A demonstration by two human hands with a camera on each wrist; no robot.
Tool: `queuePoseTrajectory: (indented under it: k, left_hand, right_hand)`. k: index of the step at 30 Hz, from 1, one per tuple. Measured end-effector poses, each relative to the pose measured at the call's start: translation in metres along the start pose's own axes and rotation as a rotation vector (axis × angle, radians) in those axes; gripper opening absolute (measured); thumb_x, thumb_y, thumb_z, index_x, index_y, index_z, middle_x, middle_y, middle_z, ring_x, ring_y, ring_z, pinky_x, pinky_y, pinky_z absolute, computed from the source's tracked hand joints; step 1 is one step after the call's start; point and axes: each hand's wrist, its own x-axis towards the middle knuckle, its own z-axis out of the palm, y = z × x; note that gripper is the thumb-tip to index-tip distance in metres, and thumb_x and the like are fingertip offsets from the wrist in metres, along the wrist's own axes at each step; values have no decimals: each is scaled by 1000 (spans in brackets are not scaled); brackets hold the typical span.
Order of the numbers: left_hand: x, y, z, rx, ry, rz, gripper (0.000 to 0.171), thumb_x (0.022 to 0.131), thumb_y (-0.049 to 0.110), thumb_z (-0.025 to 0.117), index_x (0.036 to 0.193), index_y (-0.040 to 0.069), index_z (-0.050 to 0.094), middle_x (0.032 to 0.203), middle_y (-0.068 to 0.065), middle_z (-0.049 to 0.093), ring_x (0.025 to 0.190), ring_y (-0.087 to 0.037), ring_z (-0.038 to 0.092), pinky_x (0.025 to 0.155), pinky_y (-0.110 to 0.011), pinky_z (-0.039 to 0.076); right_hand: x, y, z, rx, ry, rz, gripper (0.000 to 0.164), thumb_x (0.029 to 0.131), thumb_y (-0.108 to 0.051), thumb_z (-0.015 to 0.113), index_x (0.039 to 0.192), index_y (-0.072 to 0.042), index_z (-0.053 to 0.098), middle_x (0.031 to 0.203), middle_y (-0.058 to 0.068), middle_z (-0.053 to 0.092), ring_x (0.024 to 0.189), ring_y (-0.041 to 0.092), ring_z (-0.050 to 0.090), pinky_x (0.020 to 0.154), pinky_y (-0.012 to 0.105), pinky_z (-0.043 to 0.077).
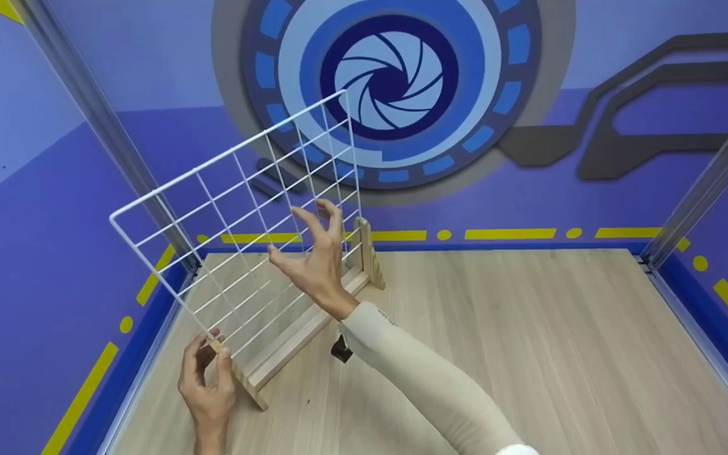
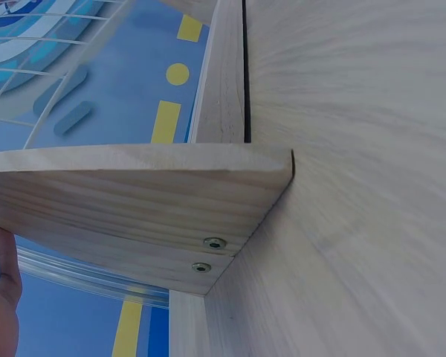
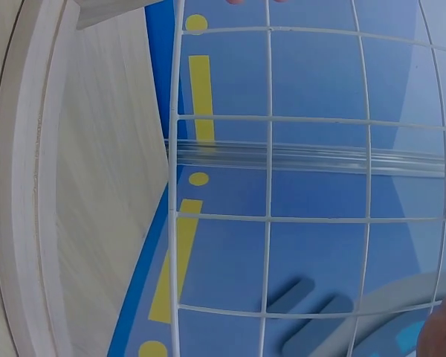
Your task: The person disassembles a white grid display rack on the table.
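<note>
A white wire grid panel [image 1: 234, 189] stands tilted in a wooden stand [image 1: 313, 328], which has an upright at each end and a long bar between them. My left hand [image 1: 207, 385] pinches the top of the near upright [image 1: 217, 345], beside the grid's edge. In the left wrist view that upright [image 2: 134, 201] shows two screws, and fingers [image 2: 7, 260] appear at its left end. My right hand [image 1: 313, 265] is in front of the grid with thumb and fingers spread apart. In the right wrist view only bits of that hand show at the right edge, close to the wires.
The stand rests on a wood-grain table [image 1: 497, 341]. A small black object [image 1: 341, 349] shows beside the right sleeve. Blue printed walls [image 1: 465, 208] with metal corner posts [image 1: 111, 133] enclose the table at the back and sides.
</note>
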Motion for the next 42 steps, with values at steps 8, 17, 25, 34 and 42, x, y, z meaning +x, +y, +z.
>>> queuePoseTrajectory:
  k: [8, 17, 25, 34, 42]
  left_hand:
    - [3, 12, 4, -12, -8, -4, 40, 83, -29, 63, 122, -27, 57, 112, -40, 67, 104, -13, 74, 96, -20, 58]
    - [-1, -1, -1, -3, -6, -17, 43, 84, -28, 63, 126, -25, 57, 116, -33, 69, 105, -12, 73, 97, -20, 57]
    - [-3, -10, -7, -15, -3, -13, 44, 81, -30, 64, 125, -26, 58, 115, -36, 68, 104, -14, 75, 95, -21, 58]
    - [-3, -11, -3, -27, -4, -25, 43, 82, -28, 64, 124, -26, 57, 118, -22, 74, 107, -14, 75, 96, -21, 58]
    - [1, 2, -2, -21, -7, -23, 41, 83, -28, 63, 124, -26, 57, 119, -12, 75, 104, -17, 75, 95, -20, 58]
  right_hand:
    - [3, -3, -1, -8, 11, -26, 65, 73, -27, 96, 133, -16, 72, 151, 17, 44, 138, 26, 46, 113, 42, 48]
    - [10, -11, -1, -10, 17, -47, 65, 74, -29, 94, 134, -16, 72, 151, 15, 44, 138, 26, 46, 113, 40, 47]
    - [11, -14, 2, 13, 17, -63, 64, 75, -27, 94, 134, -15, 72, 151, 21, 44, 139, 27, 45, 115, 45, 48]
    - [18, -17, -2, 17, 30, -81, 67, 75, -29, 94, 136, -15, 71, 153, 20, 43, 140, 27, 44, 115, 42, 47]
    - [20, -22, 0, 5, 22, -68, 67, 76, -30, 94, 137, -16, 71, 154, 17, 42, 141, 26, 44, 115, 40, 47]
